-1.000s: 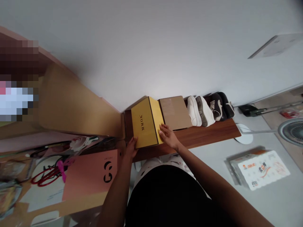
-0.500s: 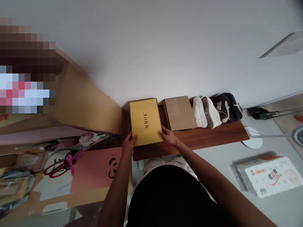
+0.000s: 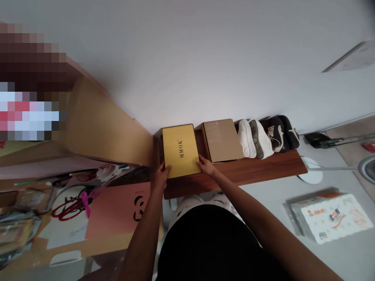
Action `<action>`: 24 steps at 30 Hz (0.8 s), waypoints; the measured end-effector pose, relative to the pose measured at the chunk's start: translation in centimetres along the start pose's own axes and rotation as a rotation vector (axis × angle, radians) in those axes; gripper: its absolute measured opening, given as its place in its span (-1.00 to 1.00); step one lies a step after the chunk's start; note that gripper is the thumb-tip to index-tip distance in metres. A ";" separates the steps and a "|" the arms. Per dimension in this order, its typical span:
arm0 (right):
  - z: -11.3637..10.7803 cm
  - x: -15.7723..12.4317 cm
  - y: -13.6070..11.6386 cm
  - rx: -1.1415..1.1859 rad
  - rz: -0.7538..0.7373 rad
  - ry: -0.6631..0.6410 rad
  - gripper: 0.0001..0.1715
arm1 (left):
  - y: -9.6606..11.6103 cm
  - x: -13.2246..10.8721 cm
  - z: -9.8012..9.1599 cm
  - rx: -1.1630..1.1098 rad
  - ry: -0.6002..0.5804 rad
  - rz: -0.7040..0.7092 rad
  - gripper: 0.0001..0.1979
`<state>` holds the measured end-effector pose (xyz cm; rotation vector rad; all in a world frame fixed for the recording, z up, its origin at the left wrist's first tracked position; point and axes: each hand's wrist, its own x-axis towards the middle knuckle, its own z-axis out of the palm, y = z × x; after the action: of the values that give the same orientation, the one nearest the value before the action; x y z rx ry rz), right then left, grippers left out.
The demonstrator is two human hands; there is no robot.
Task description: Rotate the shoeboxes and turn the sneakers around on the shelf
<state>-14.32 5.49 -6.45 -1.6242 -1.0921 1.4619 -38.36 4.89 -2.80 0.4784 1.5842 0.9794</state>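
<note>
Squared up since the earlier view, the yellow MMOK box (image 3: 178,151) now lies flat on the wooden table (image 3: 258,168), its printed face up; the left hand (image 3: 161,176) holds its near left corner, and the right hand (image 3: 206,166) grips its near right corner, fingers curled against the edge; a plain cardboard box (image 3: 222,140) lies just beside it, followed by white sneakers (image 3: 258,139) and black sneakers (image 3: 281,133); a salmon-pink card (image 3: 117,212) sits left of the table; a wrapped tissue pack (image 3: 331,217) lies on the floor (image 3: 336,259).
</note>
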 end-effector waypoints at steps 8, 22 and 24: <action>-0.1 -1.1 -0.5 -0.098 -0.045 0.072 -0.26 | 0.3 0.3 0.1 0.131 0.057 0.029 -0.41; -17.8 -3.7 -2.9 -0.164 -0.098 0.411 -0.34 | 1.7 -2.9 12.9 0.202 0.008 0.347 -0.46; -19.5 -2.9 -2.7 -0.222 -0.104 0.446 -0.33 | 0.9 -3.0 16.6 0.142 -0.106 0.269 -0.44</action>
<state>4.54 4.78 -0.24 -1.8979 -1.0831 0.8727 -22.08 8.59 -0.23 0.8463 1.5252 1.0272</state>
